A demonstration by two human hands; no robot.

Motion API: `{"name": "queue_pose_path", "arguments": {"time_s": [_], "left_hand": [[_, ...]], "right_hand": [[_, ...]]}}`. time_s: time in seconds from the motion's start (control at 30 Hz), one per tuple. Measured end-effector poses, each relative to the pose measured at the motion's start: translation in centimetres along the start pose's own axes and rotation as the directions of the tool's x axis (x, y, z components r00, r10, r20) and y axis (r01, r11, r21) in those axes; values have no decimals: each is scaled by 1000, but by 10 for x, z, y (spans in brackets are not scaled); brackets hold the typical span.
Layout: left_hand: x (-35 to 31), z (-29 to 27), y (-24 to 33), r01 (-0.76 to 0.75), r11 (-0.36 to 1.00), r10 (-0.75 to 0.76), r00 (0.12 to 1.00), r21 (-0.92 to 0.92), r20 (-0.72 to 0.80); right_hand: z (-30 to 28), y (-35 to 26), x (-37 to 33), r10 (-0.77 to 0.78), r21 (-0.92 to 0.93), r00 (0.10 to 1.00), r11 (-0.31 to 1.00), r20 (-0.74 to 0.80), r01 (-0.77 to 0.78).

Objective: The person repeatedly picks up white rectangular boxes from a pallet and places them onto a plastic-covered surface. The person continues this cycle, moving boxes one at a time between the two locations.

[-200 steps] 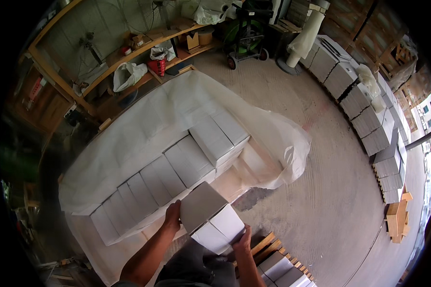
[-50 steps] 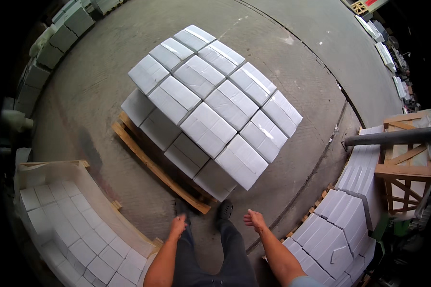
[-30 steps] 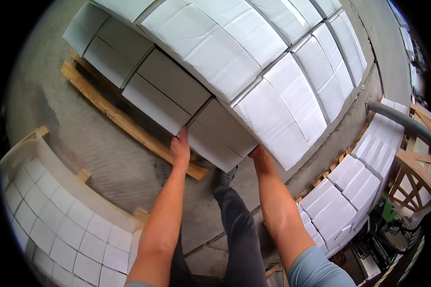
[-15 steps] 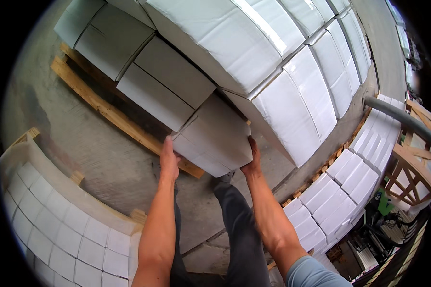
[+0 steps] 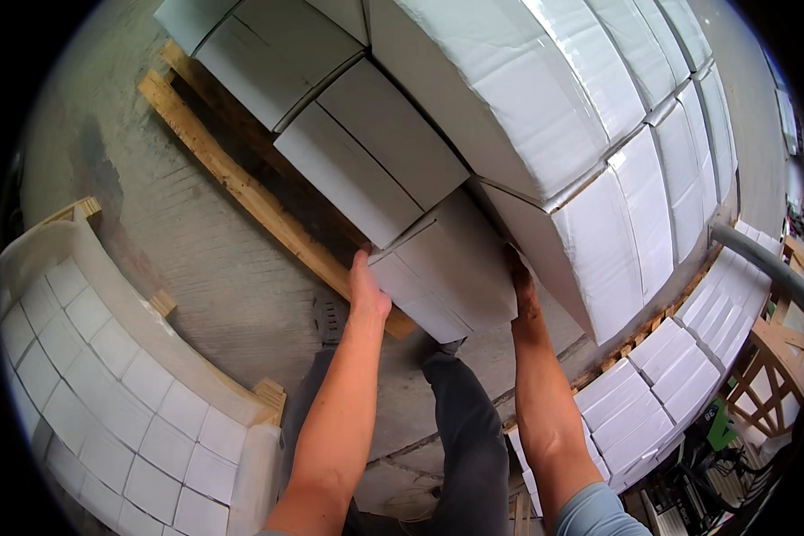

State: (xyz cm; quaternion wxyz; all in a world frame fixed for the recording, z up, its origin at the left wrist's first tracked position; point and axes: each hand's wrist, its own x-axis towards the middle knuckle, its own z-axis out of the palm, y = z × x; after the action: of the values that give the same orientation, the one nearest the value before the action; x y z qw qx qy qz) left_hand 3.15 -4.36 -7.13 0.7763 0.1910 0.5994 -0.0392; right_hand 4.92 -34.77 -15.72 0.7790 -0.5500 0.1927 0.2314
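Observation:
A white cardboard box (image 5: pixel 451 268) sits low at the near end of a row on a wooden pallet (image 5: pixel 241 188), with my two hands on opposite sides of it. My left hand (image 5: pixel 368 284) presses its left side near the front corner. Along the right side lies my right hand (image 5: pixel 524 290), fingers pointing away from me, in the space beside a taller stack. Right behind the held box stands another white box (image 5: pixel 371 152), their edges touching or nearly so. The box's underside is hidden.
A tall stack of white boxes (image 5: pixel 563 98) rises close on the right. Two other loads of white boxes stand at lower left (image 5: pixel 107 393) and at right (image 5: pixel 634 402). A grey pipe (image 5: pixel 759 257) juts in at far right. My shoe (image 5: pixel 329 320) is beside the pallet's end.
The view has turned, so the boxes and pallet appear farther right. Both hands stay on the box, and my right hand lies flatter along its side. My left shoe now shows.

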Motion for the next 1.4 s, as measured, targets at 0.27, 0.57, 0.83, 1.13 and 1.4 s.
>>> {"name": "queue_pose_path", "arguments": {"time_s": [0.27,0.57,0.83,1.13,1.4], "left_hand": [[-41,-52,23,101,988,-110,991,-113,-79],[-260,-140,6,107,904,-188,969,-414,-159],[-495,-205,68,-53,775,-101,973,-629,-206],[-555,-332,141,-101,648,-77,977,-755,-197],[-638,-477,268,-298,492,-2,939,-818,-343]], "right_hand": [[85,-50,-87,263,54,902,964,-343,-261],[188,-190,-237,290,-355,894,841,-343,-409],[309,-280,-365,357,-564,933,760,-55,-324],[486,-269,-442,391,-761,909,631,144,-151],[643,-152,-475,638,-748,650,644,414,-157]]}}
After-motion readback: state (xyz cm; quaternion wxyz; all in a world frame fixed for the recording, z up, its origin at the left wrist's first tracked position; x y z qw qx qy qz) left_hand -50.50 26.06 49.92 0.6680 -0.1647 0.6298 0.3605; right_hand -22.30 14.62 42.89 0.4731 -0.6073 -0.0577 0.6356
